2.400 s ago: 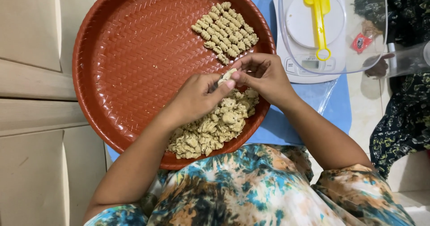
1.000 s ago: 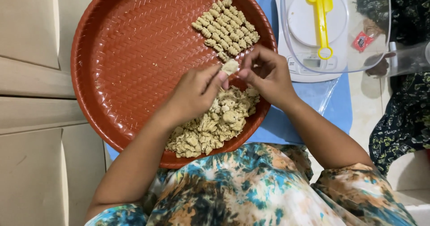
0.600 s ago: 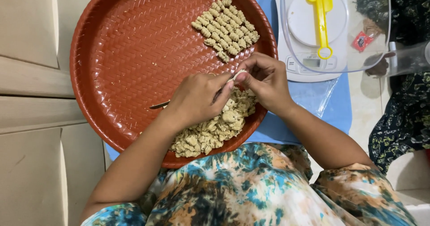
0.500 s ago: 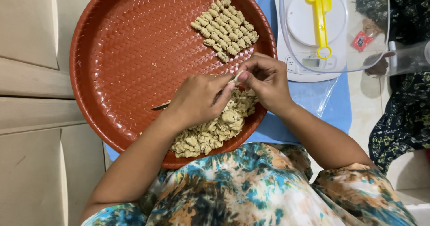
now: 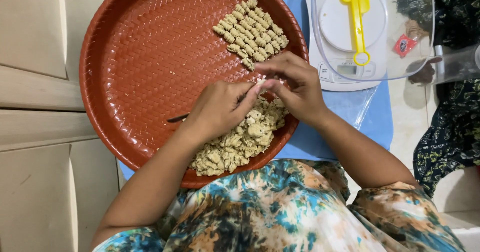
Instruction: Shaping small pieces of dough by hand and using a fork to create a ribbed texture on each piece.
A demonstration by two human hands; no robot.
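A round red woven-pattern tray [image 5: 140, 67] lies in front of me. Near its front right rim sits a loose pile of beige dough pieces [image 5: 235, 144]. Neat rows of small shaped dough pieces [image 5: 250, 32] lie at its far right. My left hand [image 5: 220, 107] rests over the pile, closed on a thin dark stick [image 5: 177, 117] whose end pokes out to the left. My right hand [image 5: 297, 87] meets it fingertip to fingertip, pinching a small dough piece [image 5: 260, 85] just above the pile.
A white kitchen scale [image 5: 350, 37] stands to the right on a blue mat [image 5: 370, 117], under a clear container [image 5: 420, 42] holding a yellow spatula [image 5: 356, 17]. Beige cabinet doors [image 5: 35, 82] are on the left, dark patterned cloth [image 5: 450, 132] on the right.
My left hand held a dough lump up by the rows, then dropped back over the pile. The dark stick now shows under it, and both hands' fingertips have closed together on a small piece.
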